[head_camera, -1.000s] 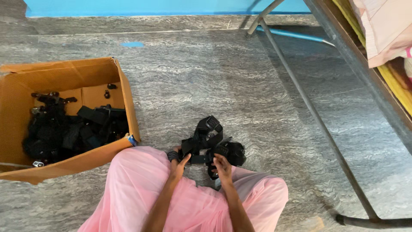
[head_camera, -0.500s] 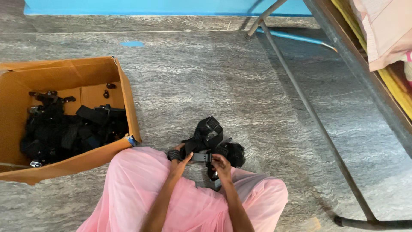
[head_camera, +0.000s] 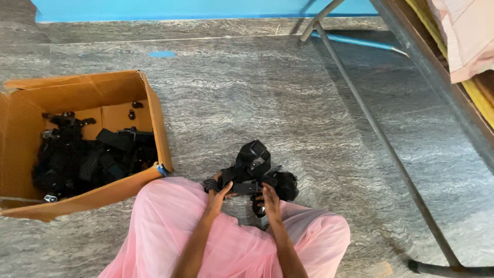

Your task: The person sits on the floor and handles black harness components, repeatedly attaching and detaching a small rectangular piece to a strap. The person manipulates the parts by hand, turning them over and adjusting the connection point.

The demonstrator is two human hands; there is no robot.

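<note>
A black strap harness with buckles and padded parts point(head_camera: 254, 164) lies on the grey marbled floor just in front of my knees. My left hand point(head_camera: 218, 194) grips its left end. My right hand point(head_camera: 269, 197) holds the middle of it, fingers closed on a strap piece. Both forearms reach out over my pink skirt point(head_camera: 170, 221).
An open cardboard box point(head_camera: 154, 123) at my left holds several more black strap assemblies point(head_camera: 92, 157). A metal frame leg point(head_camera: 381, 139) slants across the floor on the right, under a bed edge with pink and yellow cloth point(head_camera: 465, 46). A blue wall base point(head_camera: 206, 7) runs along the top.
Both hands stay on the black harness; the straps have shifted slightly between them. The box has not moved.
</note>
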